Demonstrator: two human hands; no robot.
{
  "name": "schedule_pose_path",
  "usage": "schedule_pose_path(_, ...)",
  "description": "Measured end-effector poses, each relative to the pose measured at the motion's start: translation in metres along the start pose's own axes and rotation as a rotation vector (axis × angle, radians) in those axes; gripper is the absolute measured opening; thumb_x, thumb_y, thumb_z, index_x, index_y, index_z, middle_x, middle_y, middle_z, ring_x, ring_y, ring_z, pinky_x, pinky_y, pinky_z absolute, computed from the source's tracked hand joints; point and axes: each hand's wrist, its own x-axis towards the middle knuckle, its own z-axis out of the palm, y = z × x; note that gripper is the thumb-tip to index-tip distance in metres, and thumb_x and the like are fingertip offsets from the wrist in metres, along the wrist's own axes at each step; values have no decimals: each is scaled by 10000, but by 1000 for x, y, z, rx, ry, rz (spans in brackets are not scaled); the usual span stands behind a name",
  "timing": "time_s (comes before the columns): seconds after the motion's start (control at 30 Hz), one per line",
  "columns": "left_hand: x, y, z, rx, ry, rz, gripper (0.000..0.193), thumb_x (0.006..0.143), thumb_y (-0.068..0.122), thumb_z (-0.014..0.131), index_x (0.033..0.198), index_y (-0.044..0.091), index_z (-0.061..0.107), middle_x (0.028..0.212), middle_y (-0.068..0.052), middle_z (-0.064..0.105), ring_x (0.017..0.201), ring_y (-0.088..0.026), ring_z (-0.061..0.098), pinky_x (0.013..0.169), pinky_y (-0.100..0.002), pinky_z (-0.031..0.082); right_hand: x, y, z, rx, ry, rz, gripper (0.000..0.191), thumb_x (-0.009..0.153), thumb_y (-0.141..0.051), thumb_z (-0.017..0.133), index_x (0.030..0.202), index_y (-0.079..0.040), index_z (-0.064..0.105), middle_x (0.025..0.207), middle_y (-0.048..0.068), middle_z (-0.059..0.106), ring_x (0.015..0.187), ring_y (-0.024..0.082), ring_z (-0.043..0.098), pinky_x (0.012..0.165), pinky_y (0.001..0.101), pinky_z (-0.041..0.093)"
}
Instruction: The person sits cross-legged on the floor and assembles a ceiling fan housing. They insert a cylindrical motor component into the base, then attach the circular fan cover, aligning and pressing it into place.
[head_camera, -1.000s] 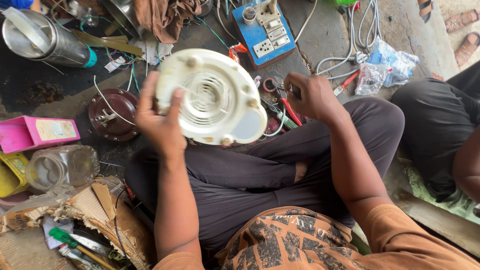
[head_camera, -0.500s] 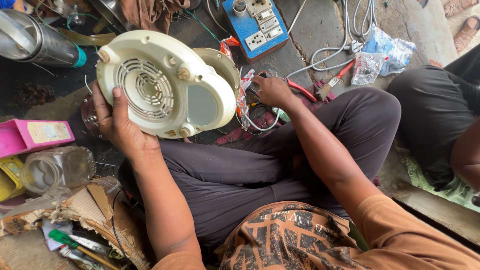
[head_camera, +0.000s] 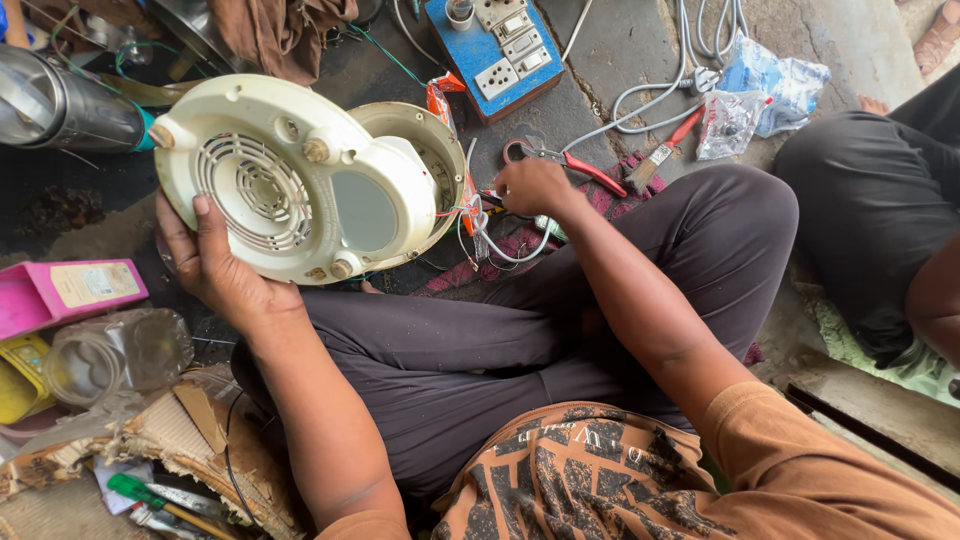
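Item: cream round appliance base (head_camera: 290, 180), plastic, with a slotted vent grille and small feet facing the camera. Held tilted above the person's left knee, over the floor. A second cream shell (head_camera: 425, 150) sits just behind it, open side partly seen.

Left hand (head_camera: 215, 265): grips the lower left rim of the base, thumb laid on the vent face, fingers wrapped behind the edge.

Right hand (head_camera: 535, 187): fingers closed around a bunch of white and coloured wires (head_camera: 480, 225) that run from the shell. Hand rests near the right knee.

Tools on the floor: red-handled pliers (head_camera: 575, 165) just beyond the right hand; small brush with red handle (head_camera: 660, 155) beside them.

Electrical: blue board with white sockets and switches (head_camera: 495, 50); white cable with plug (head_camera: 680, 70) coiled near it.

Containers:
- clear plastic bags (head_camera: 760, 95), contents too small to tell;
- clear plastic jar (head_camera: 115, 355), lying on its side, looks empty;
- pink box (head_camera: 65, 295), closed;
- yellow tray (head_camera: 15, 375), contents unclear;
- metal vessel (head_camera: 65, 100), on its side at upper left.

Other: brown cloth (head_camera: 280, 35) at top; torn cardboard (head_camera: 190, 435) at lower left; another person's dark-trousered leg (head_camera: 870, 190) at right.
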Motion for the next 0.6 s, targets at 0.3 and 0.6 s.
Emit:
schedule_pose_path(0.3, 1, -4, -7, 4, -2, 7, 544, 1060, 55, 731, 1536, -11, 476, 1478, -215, 603, 1341, -318, 632, 1150, -457, 554, 5, 70, -40, 229, 552, -3, 385, 719, 122, 634, 1054, -48, 720, 953, 174, 700, 897, 348, 702, 764, 441, 558)
schedule_pose_path(0.6, 2, -2, -6, -7, 4, 27, 536, 1052, 47, 728, 1522, -17, 479, 1470, -218, 600, 1332, -316, 633, 1174, -469, 564, 21, 67, -35, 364, 546, 132, 369, 734, 40, 728, 1089, -60, 698, 1018, 144, 682, 979, 345, 677, 839, 438, 530)
